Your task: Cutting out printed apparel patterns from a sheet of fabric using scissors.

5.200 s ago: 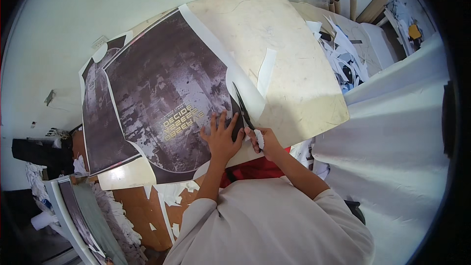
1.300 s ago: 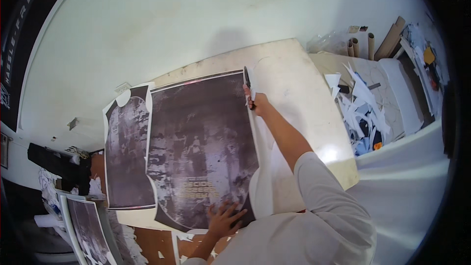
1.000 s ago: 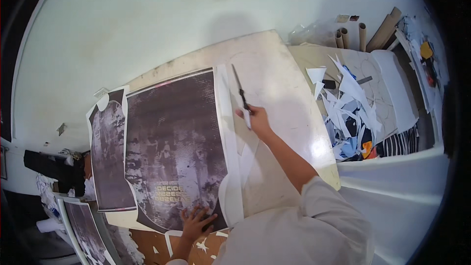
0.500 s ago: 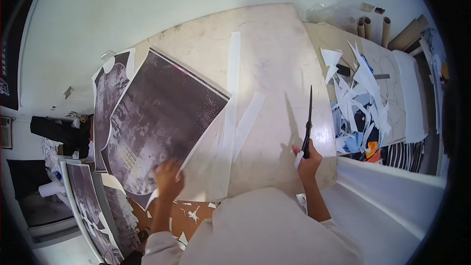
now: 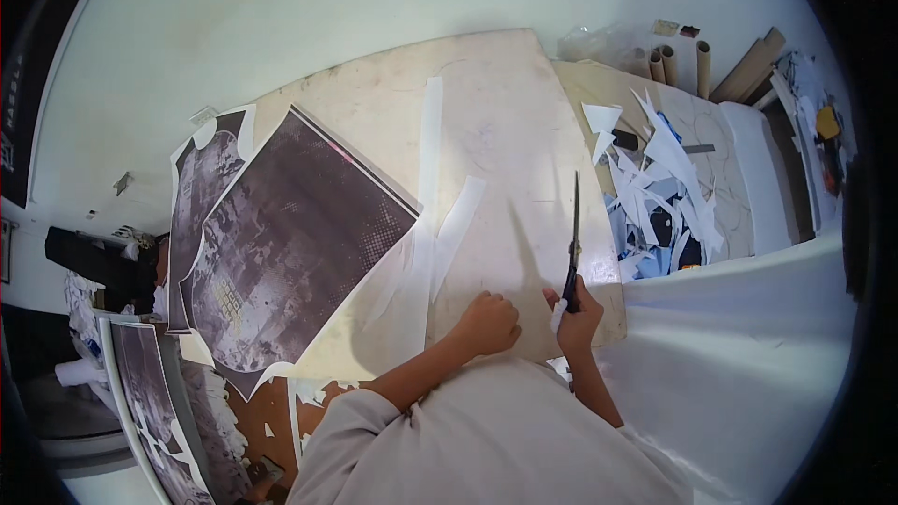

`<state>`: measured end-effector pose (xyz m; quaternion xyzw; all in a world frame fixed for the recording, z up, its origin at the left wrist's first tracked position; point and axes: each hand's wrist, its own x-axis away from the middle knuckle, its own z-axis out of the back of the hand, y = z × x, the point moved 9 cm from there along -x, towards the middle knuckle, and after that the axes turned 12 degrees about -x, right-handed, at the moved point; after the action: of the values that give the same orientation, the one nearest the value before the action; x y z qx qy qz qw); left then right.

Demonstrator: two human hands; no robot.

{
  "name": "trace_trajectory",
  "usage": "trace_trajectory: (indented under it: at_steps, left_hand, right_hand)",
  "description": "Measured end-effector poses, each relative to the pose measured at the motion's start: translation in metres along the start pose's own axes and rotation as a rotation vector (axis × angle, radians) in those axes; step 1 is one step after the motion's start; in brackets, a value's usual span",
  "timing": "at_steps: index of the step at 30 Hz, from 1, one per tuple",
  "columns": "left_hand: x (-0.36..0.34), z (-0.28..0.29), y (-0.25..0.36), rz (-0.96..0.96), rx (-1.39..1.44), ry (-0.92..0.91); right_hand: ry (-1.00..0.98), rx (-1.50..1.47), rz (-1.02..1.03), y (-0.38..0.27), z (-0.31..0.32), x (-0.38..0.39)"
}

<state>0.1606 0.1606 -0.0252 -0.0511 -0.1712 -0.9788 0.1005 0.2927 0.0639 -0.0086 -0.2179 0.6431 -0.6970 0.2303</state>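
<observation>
In my right hand (image 5: 580, 323) is a pair of scissors (image 5: 573, 248), gripped by the dark handles. Their blades point away from me above the table, and something white shows beside the fingers. My left hand (image 5: 491, 323) is closed in front of my body, over the near part of the table; its palm side is hidden. To its left lies a large dark printed sheet (image 5: 299, 234) with a pale mottled pattern and white edging. Another dark printed piece (image 5: 201, 187) lies partly under it. White strips (image 5: 430, 159) run lengthwise along the middle of the table.
A second table (image 5: 734, 187) at the right bears a heap of white and coloured scraps (image 5: 659, 196). Cardboard tubes (image 5: 703, 70) stand behind it against the wall. At the lower left hangs another printed sheet (image 5: 150, 393); white scraps litter the brown floor (image 5: 267, 411).
My left hand has left the near edge of the printed sheet and moved right, close to my right hand. The scissors stay in my right hand. The view has shifted slightly.
</observation>
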Motion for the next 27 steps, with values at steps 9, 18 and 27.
trace_trajectory:
  at_steps: [9,18,27]
  left_hand:
    - [0.006,-0.005,0.005,0.001,-0.073,-0.075]
    - [0.018,-0.007,-0.001,0.055,-0.086,0.002]
    - [0.138,0.062,-0.203,0.905,-0.259,0.427]
  right_hand:
    - [0.026,-0.039,-0.014,0.006,0.015,0.017]
    - [-0.009,-0.253,-0.125,0.006,0.000,0.030]
    - [0.045,0.006,-0.041,-0.004,0.009,0.034]
